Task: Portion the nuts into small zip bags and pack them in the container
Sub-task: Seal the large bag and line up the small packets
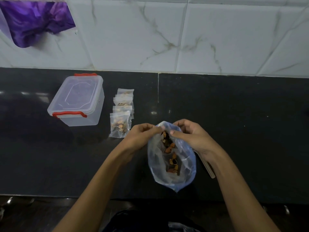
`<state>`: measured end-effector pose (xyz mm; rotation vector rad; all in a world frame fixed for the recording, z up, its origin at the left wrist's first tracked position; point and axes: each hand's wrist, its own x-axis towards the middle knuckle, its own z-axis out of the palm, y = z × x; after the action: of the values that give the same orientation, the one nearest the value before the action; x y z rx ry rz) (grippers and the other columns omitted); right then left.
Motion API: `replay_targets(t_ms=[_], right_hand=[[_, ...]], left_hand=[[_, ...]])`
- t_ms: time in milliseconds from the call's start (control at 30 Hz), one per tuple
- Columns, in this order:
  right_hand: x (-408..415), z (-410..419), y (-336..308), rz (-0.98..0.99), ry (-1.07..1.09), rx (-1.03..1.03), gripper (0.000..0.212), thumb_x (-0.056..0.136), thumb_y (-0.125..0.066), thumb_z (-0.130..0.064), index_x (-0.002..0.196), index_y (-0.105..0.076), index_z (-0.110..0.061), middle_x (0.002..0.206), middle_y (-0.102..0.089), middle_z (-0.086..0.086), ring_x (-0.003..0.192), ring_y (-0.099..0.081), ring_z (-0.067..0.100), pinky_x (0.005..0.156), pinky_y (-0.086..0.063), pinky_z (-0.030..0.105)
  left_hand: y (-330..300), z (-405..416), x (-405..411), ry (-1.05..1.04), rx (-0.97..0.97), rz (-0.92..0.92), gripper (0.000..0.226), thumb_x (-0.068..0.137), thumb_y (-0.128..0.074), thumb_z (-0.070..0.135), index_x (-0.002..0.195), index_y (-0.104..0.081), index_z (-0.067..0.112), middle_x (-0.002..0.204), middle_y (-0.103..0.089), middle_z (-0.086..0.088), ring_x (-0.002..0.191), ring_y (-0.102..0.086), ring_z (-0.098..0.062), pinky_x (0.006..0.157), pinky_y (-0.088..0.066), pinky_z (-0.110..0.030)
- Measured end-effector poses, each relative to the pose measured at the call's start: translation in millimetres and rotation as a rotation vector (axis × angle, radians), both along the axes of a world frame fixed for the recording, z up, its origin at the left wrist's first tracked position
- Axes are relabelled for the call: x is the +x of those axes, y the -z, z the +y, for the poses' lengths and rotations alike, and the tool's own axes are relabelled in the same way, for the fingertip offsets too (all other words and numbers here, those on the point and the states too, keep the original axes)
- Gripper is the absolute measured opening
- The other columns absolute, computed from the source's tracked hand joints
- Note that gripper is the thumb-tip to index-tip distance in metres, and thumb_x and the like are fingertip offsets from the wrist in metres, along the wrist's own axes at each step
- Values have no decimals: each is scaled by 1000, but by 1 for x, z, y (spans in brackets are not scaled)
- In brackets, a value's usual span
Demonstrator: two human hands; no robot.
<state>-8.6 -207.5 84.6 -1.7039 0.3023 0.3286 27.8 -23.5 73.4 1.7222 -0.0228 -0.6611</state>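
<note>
I hold the big clear plastic bag [172,158] of nuts [168,148] by its mouth with both hands. My left hand [143,134] pinches the rim on the left side of the opening, and my right hand [189,133] has its fingers curled over the rim on the right, thumb pressed against the plastic. The bag's long axis runs from the mouth, on the side away from me, back toward my body, with its bottom corner pointing at the front edge of the bench [242,131]. The nuts lie in a loose line along that axis inside the bag.

To the left of my hands a row of small zip bags [122,111] with nuts in them lies flat on the bench, overlapping one another, the row running from near me toward the wall [184,39]. The nearest one is just beside my left hand, not touching it. Left of the row stands the clear container [76,101], lid on, with red clips at its near and far ends; its long side is angled a little toward the wall.

A pale flat strip [209,168] pokes out from under my right wrist. The bench to the right of the big bag is dark bare stone up to the wall. A purple cloth [36,22] hangs at the upper left.
</note>
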Motion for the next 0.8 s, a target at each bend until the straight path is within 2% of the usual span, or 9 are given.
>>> replay_targets(t_ms=[67,167,300,367,467,533,600,667,800], right_hand=[[2,2,-1,-68,-36,-81,19,83,-63,0,93,-61,-16,84,-61,1,79,-61,13,71,-53,26],[2,6,-1,-138,-69,-183,25,82,-59,5,81,-57,-20,77,-49,6,69,-49,16,66,-45,26],[1,9,1,-137,-75,-236,26,77,-75,-17,92,-55,-24,86,-51,5,76,-51,16,68,-46,28],[1,11,1,-173,-46,-279,24,76,-76,-23,90,-57,-21,82,-53,2,72,-51,11,64,-45,24],[4,17,0,-281,17,-459,13,84,-66,-12,86,-58,-21,76,-54,-2,65,-50,5,59,-44,18],[4,21,0,-320,37,-542,15,87,-59,-8,89,-54,-23,81,-53,-4,68,-52,6,62,-48,21],[3,23,2,-303,-5,-596,20,86,-63,-19,98,-49,-25,95,-49,-6,78,-54,9,70,-52,30],[2,24,5,-246,-47,-627,29,82,-67,-30,103,-47,-27,102,-46,-8,85,-54,10,74,-51,32],[1,25,5,-329,64,-643,18,85,-62,-11,92,-53,-25,102,-54,-4,81,-56,6,66,-49,20]], left_hand=[[2,-1,1,-27,-45,-142,12,80,-68,6,86,-60,13,68,-62,7,61,-61,-3,60,-50,-19],[5,-3,0,-46,33,-419,29,77,-61,-13,76,-55,16,48,-48,14,45,-45,2,52,-41,-11],[3,-5,-5,-66,91,-598,26,77,-71,3,79,-56,23,62,-51,9,52,-47,3,51,-41,-12],[2,-5,-6,-64,162,-650,23,77,-75,16,79,-55,27,65,-50,8,54,-48,5,49,-39,-10],[-1,-10,-6,-106,334,-778,20,82,-71,20,75,-53,25,62,-48,8,52,-45,-2,48,-35,-12],[-2,-15,-6,-133,418,-830,18,86,-66,18,78,-50,23,66,-48,9,57,-45,-5,51,-31,-14],[-3,-17,-5,-145,456,-841,13,88,-62,21,85,-49,22,77,-53,7,66,-50,-7,55,-37,-17],[-3,-17,-6,-108,526,-836,15,88,-62,28,97,-52,20,91,-54,4,76,-55,-11,63,-46,-24],[-3,-19,-7,-79,625,-839,11,91,-57,22,101,-59,17,95,-52,1,76,-51,-9,60,-37,-16]])
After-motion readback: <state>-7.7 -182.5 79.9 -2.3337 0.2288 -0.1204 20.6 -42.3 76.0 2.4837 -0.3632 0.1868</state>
